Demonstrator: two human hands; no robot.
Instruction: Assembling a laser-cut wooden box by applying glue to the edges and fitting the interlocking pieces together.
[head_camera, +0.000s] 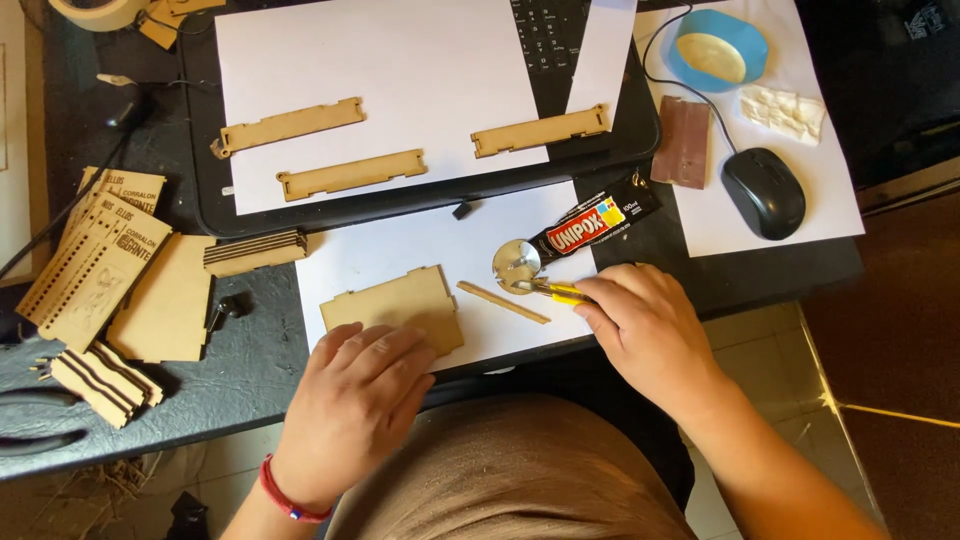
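The step in hand appeared to be trimming; the next move would call for a steady grip. The left hand (355, 395) lay spread flat on the wooden panel (395, 305). The right hand (645, 330) pinched the yellow-handled tool (550, 291), a thin wooden strip (503, 302) lying between the hands.

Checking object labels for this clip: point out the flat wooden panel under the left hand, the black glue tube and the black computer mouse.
Flat wooden panel (405, 300), head view, bare upper face.
Black glue tube (597, 222), head view, middle of the body.
Black computer mouse (764, 192), head view, top shell.
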